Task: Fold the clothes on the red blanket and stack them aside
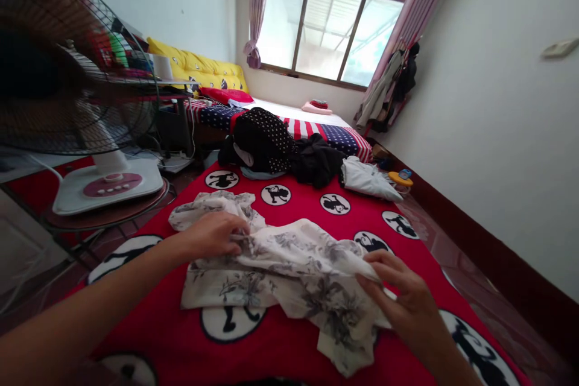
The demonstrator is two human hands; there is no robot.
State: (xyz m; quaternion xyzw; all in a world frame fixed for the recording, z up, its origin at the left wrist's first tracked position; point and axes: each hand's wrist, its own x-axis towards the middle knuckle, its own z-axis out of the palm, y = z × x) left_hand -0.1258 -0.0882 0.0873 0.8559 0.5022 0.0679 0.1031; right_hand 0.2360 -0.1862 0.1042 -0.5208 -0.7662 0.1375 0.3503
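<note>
Head view shows a large red blanket (pixel 181 344) printed with white circles and black monkey figures, and across its middle lies a thin white garment with grey flowers (pixel 312 253). On the blanket's left half, the left hand (pixel 219 234) pinches a gathered fold of the garment between thumb and fingers. On the right half, the right hand (pixel 402 283) has its grip pressed on the garment's right-hand edge. The two grips stand well apart, probably to keep the limp cloth drawn out between them; the rest lies loose on the blanket, which seems to bear its weight.

By count, there are two hands and what looks like one floral garment, though its folds hide whether it is a single piece. At the blanket's far end lie one black polka-dotted cloth heap (pixel 271 139), one plain black cloth heap (pixel 319 160) and one pale grey folded garment (pixel 368 176). Left of the blanket stands one white electric fan (pixel 111 160).
</note>
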